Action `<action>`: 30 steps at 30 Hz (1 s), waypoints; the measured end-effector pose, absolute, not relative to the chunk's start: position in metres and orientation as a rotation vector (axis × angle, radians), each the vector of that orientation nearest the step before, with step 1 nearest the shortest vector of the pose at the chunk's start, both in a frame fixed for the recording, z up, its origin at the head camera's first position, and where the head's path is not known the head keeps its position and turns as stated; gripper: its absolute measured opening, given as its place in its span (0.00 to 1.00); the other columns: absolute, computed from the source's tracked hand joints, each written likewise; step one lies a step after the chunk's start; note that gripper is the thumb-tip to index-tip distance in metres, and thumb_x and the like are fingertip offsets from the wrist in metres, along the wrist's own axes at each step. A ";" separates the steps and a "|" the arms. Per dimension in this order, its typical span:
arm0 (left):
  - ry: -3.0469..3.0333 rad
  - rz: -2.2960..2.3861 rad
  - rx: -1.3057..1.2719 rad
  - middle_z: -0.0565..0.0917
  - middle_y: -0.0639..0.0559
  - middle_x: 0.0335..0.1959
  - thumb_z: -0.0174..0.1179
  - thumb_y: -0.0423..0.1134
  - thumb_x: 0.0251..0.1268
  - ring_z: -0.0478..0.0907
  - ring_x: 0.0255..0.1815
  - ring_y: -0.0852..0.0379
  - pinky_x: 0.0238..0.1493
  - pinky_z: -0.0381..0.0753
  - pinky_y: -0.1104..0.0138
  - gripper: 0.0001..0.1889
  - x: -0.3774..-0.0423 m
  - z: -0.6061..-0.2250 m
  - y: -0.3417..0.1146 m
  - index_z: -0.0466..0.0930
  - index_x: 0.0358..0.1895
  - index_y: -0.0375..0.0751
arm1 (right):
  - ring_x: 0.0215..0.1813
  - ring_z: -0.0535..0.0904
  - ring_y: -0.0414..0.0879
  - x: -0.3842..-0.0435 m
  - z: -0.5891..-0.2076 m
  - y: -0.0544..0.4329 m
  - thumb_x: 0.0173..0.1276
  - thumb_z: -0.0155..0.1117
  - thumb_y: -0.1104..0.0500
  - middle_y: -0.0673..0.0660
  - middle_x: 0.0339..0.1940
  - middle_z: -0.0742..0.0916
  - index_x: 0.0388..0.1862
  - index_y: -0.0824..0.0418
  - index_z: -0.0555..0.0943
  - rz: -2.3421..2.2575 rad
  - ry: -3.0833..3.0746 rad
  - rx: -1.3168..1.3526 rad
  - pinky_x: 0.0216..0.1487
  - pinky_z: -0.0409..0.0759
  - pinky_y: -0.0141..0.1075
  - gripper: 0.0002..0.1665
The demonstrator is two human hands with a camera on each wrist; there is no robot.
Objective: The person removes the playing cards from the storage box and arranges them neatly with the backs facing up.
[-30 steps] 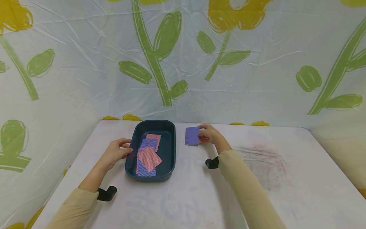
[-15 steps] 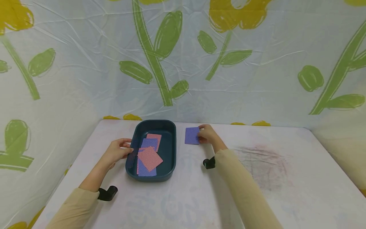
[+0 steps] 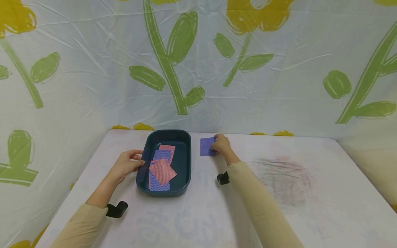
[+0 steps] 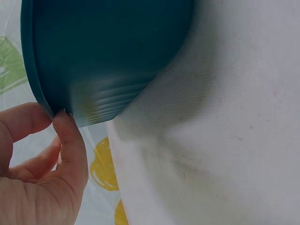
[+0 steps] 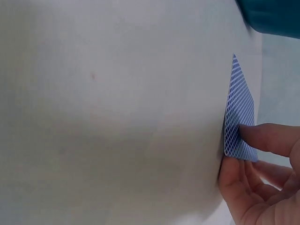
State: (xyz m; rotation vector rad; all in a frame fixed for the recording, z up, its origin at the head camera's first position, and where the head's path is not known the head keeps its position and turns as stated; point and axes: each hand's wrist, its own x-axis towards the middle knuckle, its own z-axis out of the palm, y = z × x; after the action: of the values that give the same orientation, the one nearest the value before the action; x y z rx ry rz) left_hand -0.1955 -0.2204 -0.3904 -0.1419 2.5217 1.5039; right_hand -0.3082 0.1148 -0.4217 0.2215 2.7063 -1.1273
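Observation:
A dark teal tray (image 3: 183, 165) stands on the table, left of centre. Inside it several red-patterned cards (image 3: 162, 171) and blue-patterned cards (image 3: 159, 186) overlap. My left hand (image 3: 125, 163) pinches the tray's left rim between thumb and fingers, as the left wrist view also shows. Right of the tray, my right hand (image 3: 224, 145) pinches a blue-patterned playing card (image 3: 206, 147) by its right edge. In the right wrist view the thumb (image 5: 269, 137) lies on the card's patterned back, with the other fingers beneath. The card's face is hidden.
The white table (image 3: 198, 224) carries a dark smudge (image 3: 285, 179) on its right side. A floral sheet (image 3: 108, 79) hangs behind the table's far edge. Black wrist cameras (image 3: 117, 209) are strapped to both forearms.
My right hand has shifted slightly left, its fingers reaching further over the blue card. The card has moved barely at all. My left hand and the tray stay where they were.

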 end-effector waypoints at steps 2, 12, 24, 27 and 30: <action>2.521 1.507 -0.141 0.74 0.39 0.42 0.56 0.29 0.62 0.74 0.35 0.55 0.35 0.79 0.68 0.24 -0.195 -0.390 -0.220 0.65 0.61 0.26 | 0.34 0.79 0.54 -0.308 -0.422 0.112 0.49 0.66 0.69 0.70 0.52 0.78 0.62 0.71 0.69 -1.093 2.725 0.234 0.20 0.77 0.33 0.37; 2.517 1.514 -0.150 0.74 0.39 0.43 0.55 0.29 0.62 0.74 0.33 0.56 0.34 0.79 0.69 0.24 -0.198 -0.393 -0.221 0.66 0.61 0.27 | 0.51 0.77 0.57 -0.299 -0.410 0.106 0.49 0.70 0.62 0.64 0.54 0.80 0.61 0.66 0.72 -0.881 2.826 0.226 0.46 0.76 0.44 0.37; 2.506 1.498 -0.166 0.74 0.39 0.43 0.56 0.30 0.62 0.73 0.34 0.55 0.34 0.78 0.69 0.24 -0.196 -0.389 -0.221 0.65 0.62 0.27 | 0.30 0.73 0.46 -0.295 -0.369 0.085 0.54 0.69 0.63 0.63 0.46 0.79 0.51 0.67 0.78 -1.220 2.680 0.090 0.38 0.80 0.42 0.24; 2.507 1.500 -0.164 0.74 0.39 0.43 0.56 0.30 0.62 0.73 0.34 0.56 0.34 0.78 0.69 0.24 -0.197 -0.391 -0.221 0.65 0.62 0.28 | 0.24 0.69 0.42 -0.294 -0.364 0.077 0.54 0.70 0.63 0.59 0.39 0.78 0.50 0.66 0.78 -1.255 2.644 0.071 0.39 0.80 0.43 0.23; 2.506 1.505 -0.161 0.74 0.39 0.43 0.56 0.30 0.62 0.73 0.34 0.56 0.34 0.78 0.70 0.24 -0.198 -0.392 -0.222 0.65 0.62 0.28 | 0.23 0.69 0.42 -0.293 -0.361 0.070 0.53 0.70 0.64 0.57 0.32 0.77 0.50 0.67 0.79 -1.287 2.607 0.033 0.35 0.79 0.41 0.23</action>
State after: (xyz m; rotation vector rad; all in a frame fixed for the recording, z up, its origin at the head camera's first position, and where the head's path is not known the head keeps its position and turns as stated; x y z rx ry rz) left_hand -0.1979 -0.2221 -0.3918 -0.1607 2.5056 1.5046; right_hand -0.2930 0.0697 -0.3609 0.0328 2.6073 -1.2875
